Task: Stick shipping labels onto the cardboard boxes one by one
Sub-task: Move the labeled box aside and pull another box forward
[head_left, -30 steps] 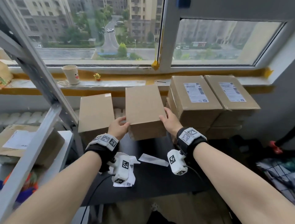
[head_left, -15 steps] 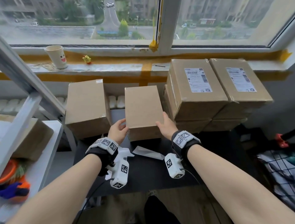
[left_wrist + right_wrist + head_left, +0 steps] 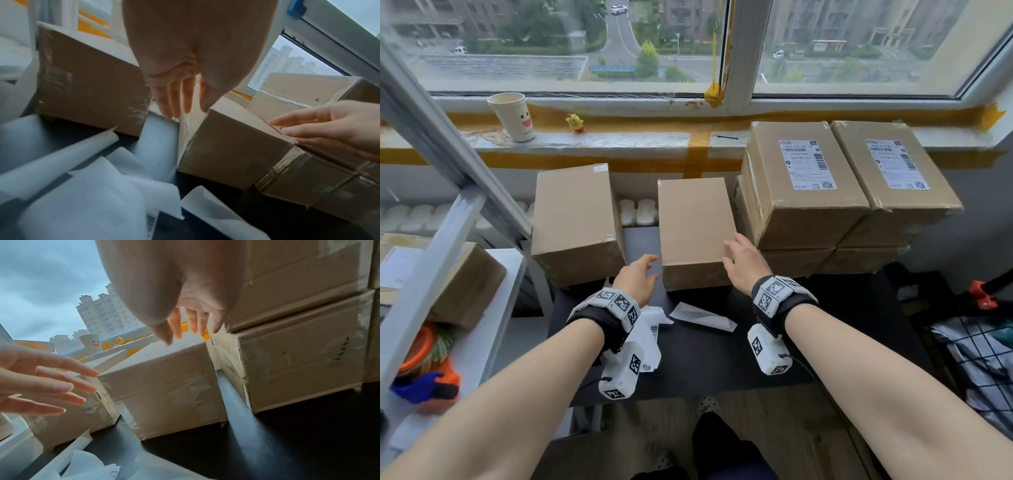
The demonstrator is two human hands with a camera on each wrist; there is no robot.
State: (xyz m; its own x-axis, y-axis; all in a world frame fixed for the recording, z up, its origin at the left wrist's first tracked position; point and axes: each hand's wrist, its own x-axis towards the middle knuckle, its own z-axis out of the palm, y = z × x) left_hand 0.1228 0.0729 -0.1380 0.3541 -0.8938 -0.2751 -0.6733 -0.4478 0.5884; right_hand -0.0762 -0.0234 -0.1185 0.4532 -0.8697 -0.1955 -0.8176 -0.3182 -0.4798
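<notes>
A plain, unlabelled cardboard box stands on the black table between my hands. My left hand is at its near left corner, fingers straight and holding nothing. My right hand hovers at its near right corner, also with straight fingers. Whether the fingertips touch the cardboard is unclear. A second unlabelled box stands to the left. Loose labels and backing paper lie under my left wrist, with another strip beside them.
Stacked boxes at the right carry white labels on top. A grey metal shelf frame and a white shelf with a box stand at the left. A paper cup sits on the sill; a wire basket is far right.
Both hands held the middle box by its near corners; it has come down onto the table and both hands have let go and opened.
</notes>
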